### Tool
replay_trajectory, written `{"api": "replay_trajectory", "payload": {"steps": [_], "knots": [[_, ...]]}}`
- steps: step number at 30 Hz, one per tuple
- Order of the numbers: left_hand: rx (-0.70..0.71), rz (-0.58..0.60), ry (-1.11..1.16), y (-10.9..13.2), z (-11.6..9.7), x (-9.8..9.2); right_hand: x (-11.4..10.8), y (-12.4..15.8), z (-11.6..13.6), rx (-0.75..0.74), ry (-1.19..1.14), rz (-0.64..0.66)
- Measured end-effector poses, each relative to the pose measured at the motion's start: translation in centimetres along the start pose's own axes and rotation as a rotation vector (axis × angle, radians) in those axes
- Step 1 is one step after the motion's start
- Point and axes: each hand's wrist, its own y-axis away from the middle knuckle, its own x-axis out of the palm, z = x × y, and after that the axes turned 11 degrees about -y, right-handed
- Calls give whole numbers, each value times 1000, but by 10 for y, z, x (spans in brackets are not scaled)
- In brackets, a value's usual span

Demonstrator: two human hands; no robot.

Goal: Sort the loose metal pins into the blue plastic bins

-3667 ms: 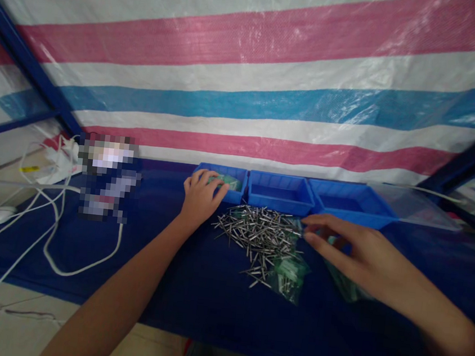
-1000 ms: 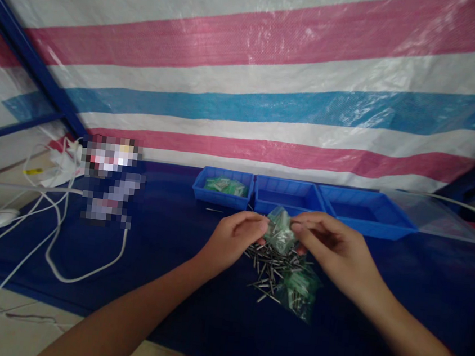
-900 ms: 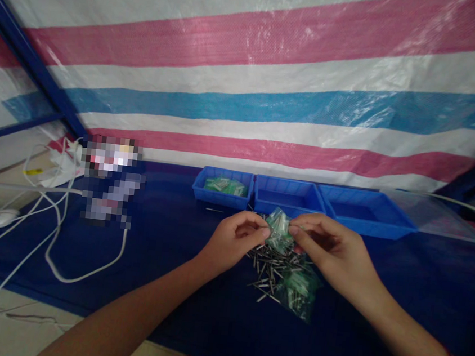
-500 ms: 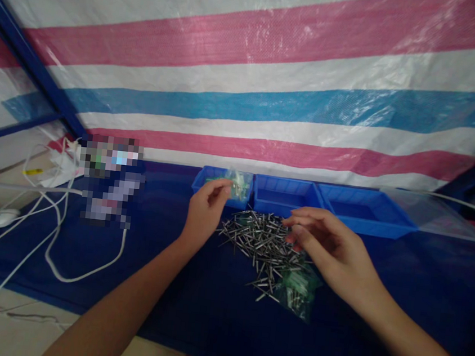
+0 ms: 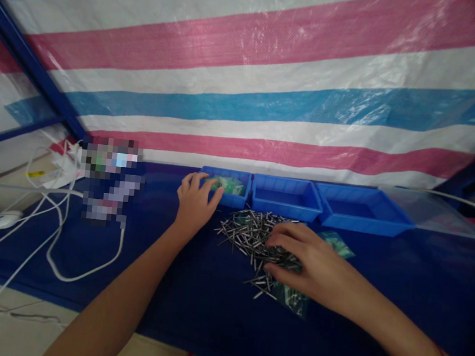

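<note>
My left hand [image 5: 196, 201] is open at the left end of the left blue bin [image 5: 235, 202], its fingers spread over the rim. Inside that bin lie small clear bags with pale green contents [image 5: 231, 186]. My right hand [image 5: 311, 259] hovers over or touches a heap of thin silvery metal pins [image 5: 244, 232]; its fingers are bent and apart, with nothing visible in them. Partly beneath this hand is a small green-tinted bag [image 5: 293, 302]. Another such bag [image 5: 337, 244] lies just behind the hand. My right palm and part of the heap are hidden.
The middle blue bin [image 5: 287, 210] and the right blue bin [image 5: 364, 225] stand in a row behind the heap. White cables [image 5: 58, 272] loop across the dark blue table's left side, near blurred items [image 5: 112, 193]. A striped plastic sheet [image 5: 245, 99] hangs behind.
My left hand has let go of a small bag at the left bin and shifted left, its fingers spreading. My right hand has moved down and left over the pins, uncovering a bag behind it.
</note>
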Motion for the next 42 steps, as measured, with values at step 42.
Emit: {"api": "replay_trajectory", "payload": {"steps": [42], "knots": [[1106,-13,244,75,-87,-28,-16,0,-10,23,-2,-25]]}}
